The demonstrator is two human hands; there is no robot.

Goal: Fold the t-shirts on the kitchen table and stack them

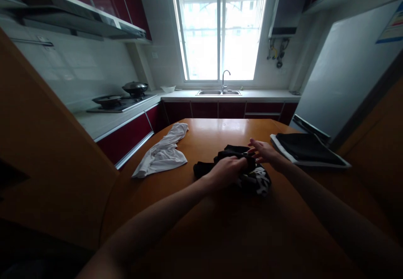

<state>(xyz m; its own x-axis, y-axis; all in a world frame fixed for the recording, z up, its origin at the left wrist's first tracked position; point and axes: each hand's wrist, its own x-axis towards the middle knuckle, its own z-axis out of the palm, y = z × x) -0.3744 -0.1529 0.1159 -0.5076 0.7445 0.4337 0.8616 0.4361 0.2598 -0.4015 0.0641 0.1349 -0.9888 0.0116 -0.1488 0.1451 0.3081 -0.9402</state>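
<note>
A crumpled black garment (204, 169) with a white print lies bunched on the wooden table (214, 224) in front of me. My left hand (229, 170) is closed on its dark cloth near the middle of the bundle. At the bundle's right side is my right hand (264, 152), its fingers apart and its palm turned toward the cloth; whether the fingertips touch it I cannot tell. Part of the garment is hidden behind my left hand and wrist.
A white garment (165, 153) lies loosely crumpled on the table's left. Folded black and white clothes (310, 149) are stacked at the right edge. Beyond the table stand a counter with a sink (209, 92), a stove with pans (135, 87) and a fridge (340, 65).
</note>
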